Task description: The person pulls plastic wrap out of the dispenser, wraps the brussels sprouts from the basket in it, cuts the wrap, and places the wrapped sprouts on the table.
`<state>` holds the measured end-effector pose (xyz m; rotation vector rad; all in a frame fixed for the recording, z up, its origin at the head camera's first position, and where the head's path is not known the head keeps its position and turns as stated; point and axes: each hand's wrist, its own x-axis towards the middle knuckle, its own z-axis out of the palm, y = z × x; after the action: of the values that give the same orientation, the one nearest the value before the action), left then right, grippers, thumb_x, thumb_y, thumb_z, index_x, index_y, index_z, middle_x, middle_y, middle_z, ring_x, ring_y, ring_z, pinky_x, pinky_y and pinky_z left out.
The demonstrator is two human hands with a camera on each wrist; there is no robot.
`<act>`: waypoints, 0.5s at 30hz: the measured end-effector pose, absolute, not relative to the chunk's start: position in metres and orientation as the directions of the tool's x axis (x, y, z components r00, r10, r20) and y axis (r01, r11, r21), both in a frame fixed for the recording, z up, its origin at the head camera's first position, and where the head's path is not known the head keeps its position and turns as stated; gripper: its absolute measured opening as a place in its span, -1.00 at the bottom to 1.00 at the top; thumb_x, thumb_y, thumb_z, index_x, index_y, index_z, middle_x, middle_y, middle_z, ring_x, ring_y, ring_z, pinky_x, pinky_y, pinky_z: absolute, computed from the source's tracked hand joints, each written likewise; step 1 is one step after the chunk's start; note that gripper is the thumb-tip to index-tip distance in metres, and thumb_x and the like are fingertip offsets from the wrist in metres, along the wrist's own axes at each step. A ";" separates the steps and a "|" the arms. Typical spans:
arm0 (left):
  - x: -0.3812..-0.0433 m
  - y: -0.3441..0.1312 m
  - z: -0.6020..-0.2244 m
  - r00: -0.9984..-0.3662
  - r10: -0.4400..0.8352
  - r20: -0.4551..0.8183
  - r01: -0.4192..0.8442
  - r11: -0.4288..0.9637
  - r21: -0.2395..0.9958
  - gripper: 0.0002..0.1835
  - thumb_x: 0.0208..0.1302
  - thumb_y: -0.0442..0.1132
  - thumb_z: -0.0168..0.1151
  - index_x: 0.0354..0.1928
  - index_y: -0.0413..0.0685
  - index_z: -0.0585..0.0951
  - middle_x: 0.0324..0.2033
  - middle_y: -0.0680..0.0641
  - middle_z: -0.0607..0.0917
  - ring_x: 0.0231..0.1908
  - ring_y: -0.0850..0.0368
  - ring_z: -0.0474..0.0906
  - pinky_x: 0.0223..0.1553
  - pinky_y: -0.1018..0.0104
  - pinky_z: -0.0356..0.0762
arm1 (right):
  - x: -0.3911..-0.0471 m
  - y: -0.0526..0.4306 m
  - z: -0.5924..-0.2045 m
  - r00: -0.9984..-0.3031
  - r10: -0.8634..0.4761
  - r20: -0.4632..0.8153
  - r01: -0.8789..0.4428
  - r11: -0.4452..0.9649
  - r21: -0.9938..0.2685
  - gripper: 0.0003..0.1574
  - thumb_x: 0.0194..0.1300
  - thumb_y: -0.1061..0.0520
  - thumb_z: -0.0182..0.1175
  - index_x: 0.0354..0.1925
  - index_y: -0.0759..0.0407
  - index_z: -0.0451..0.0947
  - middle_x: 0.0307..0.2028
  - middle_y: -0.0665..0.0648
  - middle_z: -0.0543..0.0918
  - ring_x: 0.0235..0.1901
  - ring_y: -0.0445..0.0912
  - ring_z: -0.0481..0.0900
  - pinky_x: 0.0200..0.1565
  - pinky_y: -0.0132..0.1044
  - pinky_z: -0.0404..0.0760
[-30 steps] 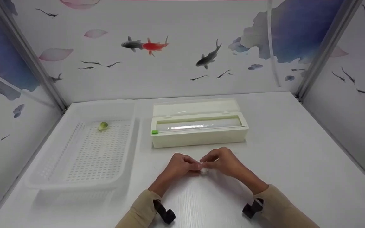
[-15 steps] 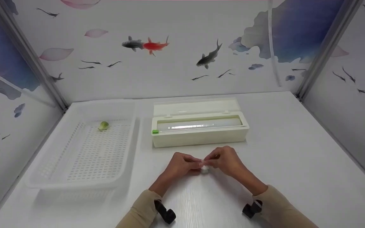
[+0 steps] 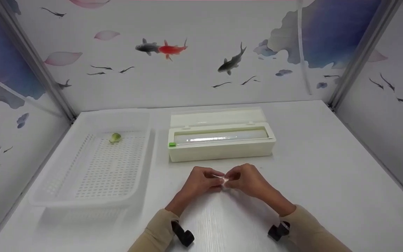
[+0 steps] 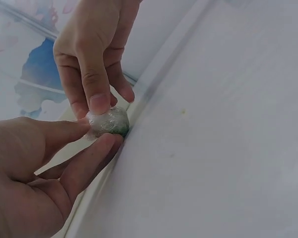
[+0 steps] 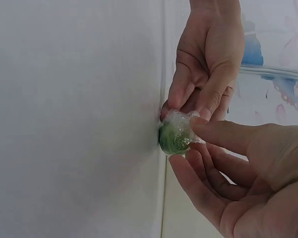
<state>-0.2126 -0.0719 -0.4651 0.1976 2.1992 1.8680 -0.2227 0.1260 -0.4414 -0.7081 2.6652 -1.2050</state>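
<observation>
Meeting almost fingertip to fingertip, the person's two hands are working over a small sprout (image 5: 172,141), which is sitting between them in a crinkled skin of clear film (image 5: 181,120). The left hand (image 3: 201,180) is pinching it from its own side, thumb and fingers curving in, with little more than the sprout parting them. The right hand (image 3: 246,179) is gripping from across, its thumb pressing on the bunched film and its fingers curling in beneath, so it too is standing only a little way apart. From where I'm watching, I can't tell whether the sprout is touching the table (image 3: 327,175).

Just beyond the hands, a cream box (image 3: 222,153) is lying lengthwise, its lid (image 3: 217,119) leaning back on the far side. Inside, a shiny roll (image 3: 226,136) is catching the light, and a green tab (image 3: 172,144) is showing at the box's left end. Off to the left of the left hand, well apart, a white basket (image 3: 82,202) is holding another sprout (image 3: 115,138) towards its far end. Behind both hands, beige sleeves (image 3: 156,229) are covering the forearms, and a black mount (image 3: 186,238) is sitting at each wrist. Farther beyond, painted fish (image 3: 171,49) are decorating the wall (image 3: 187,91).
</observation>
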 end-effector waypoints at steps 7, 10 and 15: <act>-0.212 -0.076 -0.467 -0.944 0.329 -0.029 0.098 0.366 0.926 -0.77 0.11 -0.15 0.52 -0.15 0.11 0.82 -0.22 0.02 0.84 -0.13 0.27 0.71 -0.11 0.45 0.62 | -0.224 0.128 -0.446 -0.901 -0.430 0.055 -0.319 0.571 -0.756 -0.93 0.13 0.36 0.41 -0.35 0.28 0.75 -0.44 0.14 0.77 -0.49 -0.21 0.55 -0.47 -0.47 0.52; -0.213 -0.073 -0.468 -0.948 0.318 -0.005 0.126 0.391 0.912 -0.80 0.10 -0.18 0.52 -0.19 0.10 0.83 -0.25 0.01 0.84 -0.16 0.25 0.72 -0.16 0.45 0.62 | -0.224 0.128 -0.447 -0.910 -0.412 0.041 -0.299 0.585 -0.753 -0.89 0.10 0.43 0.36 -0.38 0.29 0.74 -0.48 0.13 0.74 -0.51 -0.21 0.50 -0.49 -0.47 0.49; -0.214 -0.070 -0.469 -0.960 0.278 0.027 0.143 0.407 0.902 -0.83 0.04 -0.21 0.57 -0.28 0.00 0.84 -0.29 -0.06 0.83 -0.16 0.19 0.72 -0.17 0.45 0.62 | -0.226 0.129 -0.446 -0.902 -0.432 0.006 -0.275 0.563 -0.779 -0.89 0.09 0.42 0.35 -0.39 0.27 0.75 -0.47 0.13 0.75 -0.52 -0.22 0.50 -0.48 -0.44 0.51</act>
<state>-0.2135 -0.0702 -0.4690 0.3803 2.5266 1.6000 -0.2260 0.1292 -0.4455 -0.5966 2.6101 -1.2522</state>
